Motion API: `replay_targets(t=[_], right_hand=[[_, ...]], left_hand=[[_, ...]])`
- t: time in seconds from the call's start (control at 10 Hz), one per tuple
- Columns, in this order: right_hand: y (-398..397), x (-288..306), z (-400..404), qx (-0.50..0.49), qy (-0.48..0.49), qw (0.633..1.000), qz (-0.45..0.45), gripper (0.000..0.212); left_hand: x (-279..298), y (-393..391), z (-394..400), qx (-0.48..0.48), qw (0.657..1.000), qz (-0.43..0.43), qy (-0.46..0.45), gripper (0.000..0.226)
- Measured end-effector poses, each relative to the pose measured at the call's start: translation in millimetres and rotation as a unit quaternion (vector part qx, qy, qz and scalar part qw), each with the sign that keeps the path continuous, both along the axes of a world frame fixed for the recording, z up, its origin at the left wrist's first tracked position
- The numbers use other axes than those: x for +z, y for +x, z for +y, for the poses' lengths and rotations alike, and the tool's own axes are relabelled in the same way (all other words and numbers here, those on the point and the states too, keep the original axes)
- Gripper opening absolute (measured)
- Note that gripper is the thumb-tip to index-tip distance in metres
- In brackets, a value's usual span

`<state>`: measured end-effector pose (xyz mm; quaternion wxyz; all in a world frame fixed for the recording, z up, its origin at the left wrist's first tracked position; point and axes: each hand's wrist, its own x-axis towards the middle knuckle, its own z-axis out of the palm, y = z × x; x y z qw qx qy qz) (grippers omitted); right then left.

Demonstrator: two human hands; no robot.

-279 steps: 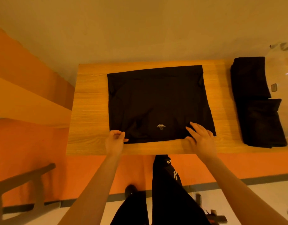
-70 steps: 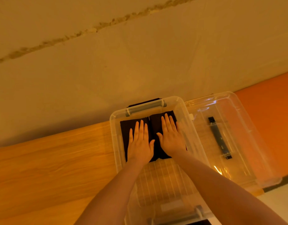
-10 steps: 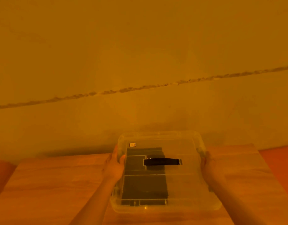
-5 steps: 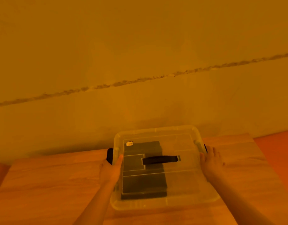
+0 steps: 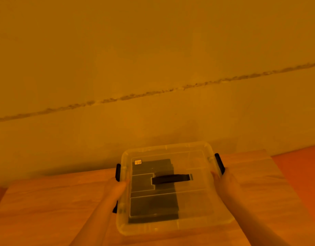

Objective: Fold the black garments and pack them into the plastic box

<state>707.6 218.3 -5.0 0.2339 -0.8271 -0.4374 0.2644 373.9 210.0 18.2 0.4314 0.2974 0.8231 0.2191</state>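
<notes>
The clear plastic box (image 5: pixel 194 206) stands on the wooden table with its lid on, and a black handle (image 5: pixel 171 179) lies across the lid. Folded black garments (image 5: pixel 153 201) show through the lid, stacked in the box's left half. My left hand (image 5: pixel 115 189) grips the box's left side, thumb on the lid rim, just below a black latch (image 5: pixel 118 172). On the right side, my right hand (image 5: pixel 225 182) presses against the box beneath the other black latch (image 5: pixel 219 163). Both latches stick outward from the box.
The wooden table (image 5: pixel 46 206) runs left and right of the box. A plain wall (image 5: pixel 153 68) with a rough horizontal seam rises right behind it. An orange floor (image 5: pixel 302 167) shows past the table's right edge.
Both black latches have come into sight, sticking out at the box's sides. My hands have slid along the sides to just below them. The box stays closed.
</notes>
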Motion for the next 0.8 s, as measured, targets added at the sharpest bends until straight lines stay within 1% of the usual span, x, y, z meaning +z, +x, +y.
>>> replay_targets(t=[0.1,0.2,0.3,0.4,0.5,0.6,0.7,0.8], right_hand=[[3.2,0.0,0.3,0.01,0.015,1.0,0.02,0.029],[0.7,2.1,0.7,-0.015,0.033,0.997,0.073,0.024],[-3.2,4.4,2.9,-0.023,0.053,0.994,0.094,0.018],[-5.9,4.1,3.2,-0.007,0.053,0.995,0.083,0.006],[-5.6,-1.4,2.6,-0.001,0.056,0.996,0.071,0.01],[-8.0,1.1,0.8,0.004,0.035,0.999,0.038,0.019],[-9.3,8.2,-0.3,0.04,-0.002,0.999,-0.037,0.032],[-13.3,17.3,-4.8,0.119,-0.013,0.983,-0.139,0.055]], left_hand=[[-0.1,7.7,-3.4,0.011,0.999,0.035,0.021,0.013],[2.4,16.0,-6.3,0.024,0.997,0.07,0.038,0.008],[0.2,21.1,-8.2,0.005,0.992,0.117,0.048,0.007],[1.4,26.6,-10.3,0.009,0.99,0.128,0.057,0.017],[2.0,28.8,-12.6,0.004,0.989,0.135,0.066,0.023],[1.9,30.7,-14.4,-0.019,0.983,0.17,0.061,0.024],[1.5,30.0,-15.4,-0.058,0.974,0.214,0.043,0.034],[-0.2,32.4,-20.8,-0.106,0.951,0.288,0.034,0.058]])
